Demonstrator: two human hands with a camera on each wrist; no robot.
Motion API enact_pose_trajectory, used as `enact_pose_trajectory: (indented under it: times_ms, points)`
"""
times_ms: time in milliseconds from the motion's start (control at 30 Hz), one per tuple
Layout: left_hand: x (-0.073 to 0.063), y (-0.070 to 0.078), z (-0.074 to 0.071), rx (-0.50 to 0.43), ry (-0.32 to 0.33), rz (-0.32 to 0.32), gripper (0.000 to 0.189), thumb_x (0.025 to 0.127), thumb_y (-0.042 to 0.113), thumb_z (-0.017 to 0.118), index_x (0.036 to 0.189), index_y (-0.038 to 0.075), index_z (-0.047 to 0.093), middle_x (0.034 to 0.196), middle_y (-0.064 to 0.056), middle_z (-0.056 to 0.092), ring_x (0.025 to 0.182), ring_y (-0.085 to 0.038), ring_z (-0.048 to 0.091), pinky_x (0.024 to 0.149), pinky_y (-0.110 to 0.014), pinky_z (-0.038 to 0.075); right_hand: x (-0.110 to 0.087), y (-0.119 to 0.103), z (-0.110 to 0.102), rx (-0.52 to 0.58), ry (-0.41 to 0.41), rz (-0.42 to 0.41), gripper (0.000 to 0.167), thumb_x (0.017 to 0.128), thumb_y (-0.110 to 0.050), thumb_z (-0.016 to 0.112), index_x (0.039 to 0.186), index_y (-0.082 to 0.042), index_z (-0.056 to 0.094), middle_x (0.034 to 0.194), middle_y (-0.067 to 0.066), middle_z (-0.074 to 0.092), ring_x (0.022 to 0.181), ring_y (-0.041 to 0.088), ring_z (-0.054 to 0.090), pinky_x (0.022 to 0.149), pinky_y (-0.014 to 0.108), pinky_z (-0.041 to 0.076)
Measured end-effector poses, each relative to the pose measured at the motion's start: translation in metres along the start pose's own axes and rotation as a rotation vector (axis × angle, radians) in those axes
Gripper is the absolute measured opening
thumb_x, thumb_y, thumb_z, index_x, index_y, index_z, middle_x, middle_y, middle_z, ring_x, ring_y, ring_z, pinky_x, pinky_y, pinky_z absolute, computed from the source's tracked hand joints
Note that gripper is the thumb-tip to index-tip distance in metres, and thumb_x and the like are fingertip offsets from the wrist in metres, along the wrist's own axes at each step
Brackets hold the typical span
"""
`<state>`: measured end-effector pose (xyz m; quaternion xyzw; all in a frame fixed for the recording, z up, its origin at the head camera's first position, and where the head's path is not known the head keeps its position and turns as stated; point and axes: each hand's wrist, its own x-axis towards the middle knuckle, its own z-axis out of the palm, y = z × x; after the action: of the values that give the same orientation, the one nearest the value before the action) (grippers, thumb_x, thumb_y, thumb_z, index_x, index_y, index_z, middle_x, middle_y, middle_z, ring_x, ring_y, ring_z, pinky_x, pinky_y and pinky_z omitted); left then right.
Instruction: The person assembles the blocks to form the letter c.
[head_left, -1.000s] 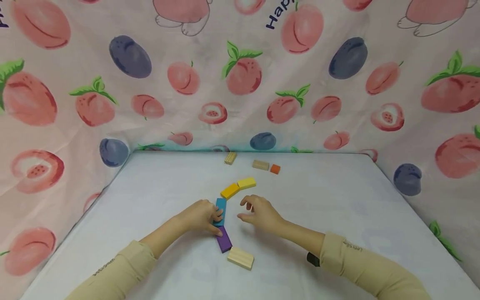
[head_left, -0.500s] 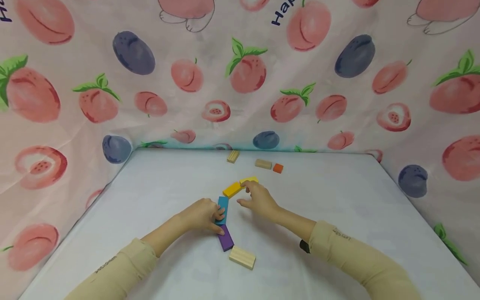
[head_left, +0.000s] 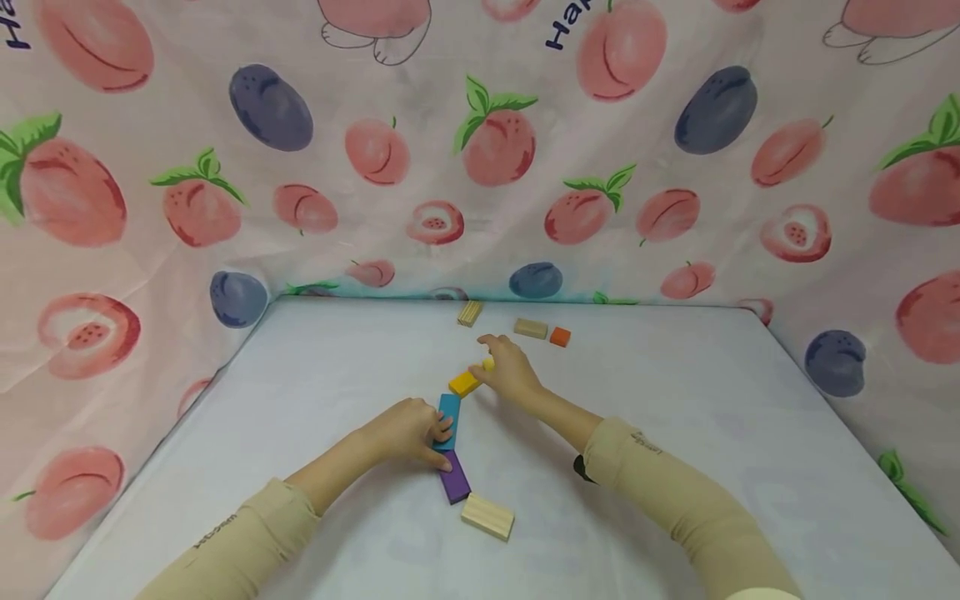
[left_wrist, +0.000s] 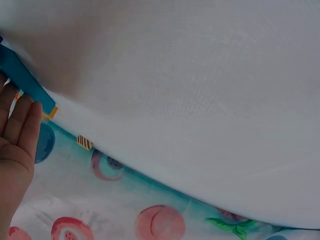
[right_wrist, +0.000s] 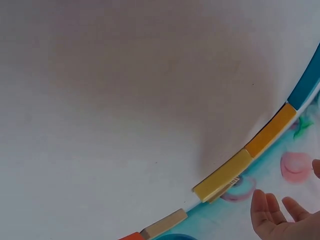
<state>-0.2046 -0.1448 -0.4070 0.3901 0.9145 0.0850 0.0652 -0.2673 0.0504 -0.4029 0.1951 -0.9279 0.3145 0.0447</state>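
In the head view, several blocks form a curved line across the white table. My left hand [head_left: 412, 432] rests at the blue block [head_left: 450, 412], its fingers across that block and its thumb at the near end toward the purple block [head_left: 455, 479]. From the left wrist, those fingers look fairly straight beside the blue block. Over the yellow block [head_left: 489, 364] hovers my right hand [head_left: 510, 371], fingers spread and holding nothing. It hides most of the yellow block and overlaps the end of the orange-yellow block [head_left: 463, 384]. The right wrist view shows the yellow block [right_wrist: 223, 175] end to end with the orange-yellow one [right_wrist: 271, 131].
A plain wooden block [head_left: 488, 517] lies at the near end of the line. Farther back are a striped wooden piece [head_left: 470, 313], another wooden block [head_left: 531, 328] and a small orange block [head_left: 560, 337]. A fruit-printed cloth [head_left: 360, 100] rises behind the table.
My right hand has moved forward from beside the blue block to above the yellow block, partly covering it. The left hand stays at the blue block, and the blocks keep their places.
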Motion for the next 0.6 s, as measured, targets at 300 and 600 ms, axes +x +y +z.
enact_pose_trajectory:
  times_ms: [300, 600]
  points:
    - [0.0, -0.004, 0.004, -0.016, 0.011, 0.016, 0.043, 0.07, 0.046, 0.078, 0.095, 0.011, 0.076, 0.099, -0.005, 0.073, 0.087, -0.019, 0.068, 0.075, -0.023, 0.052, 0.029, 0.002, 0.006, -0.02, 0.027, 0.04, 0.052, 0.088, -0.021, 0.067, 0.131, 0.001, 0.049, 0.121, 0.025, 0.055, 0.106, 0.036, 0.059, 0.095, 0.044, 0.049]
    - [-0.001, 0.001, 0.006, -0.005, 0.015, 0.001, 0.043, 0.07, 0.046, 0.078, 0.096, 0.012, 0.075, 0.101, -0.003, 0.072, 0.092, -0.019, 0.068, 0.081, -0.027, 0.052, 0.057, 0.007, 0.018, -0.089, -0.016, 0.127, 0.064, 0.09, -0.034, 0.062, 0.14, 0.0, 0.04, 0.128, 0.027, 0.05, 0.11, 0.039, 0.056, 0.096, 0.046, 0.048]
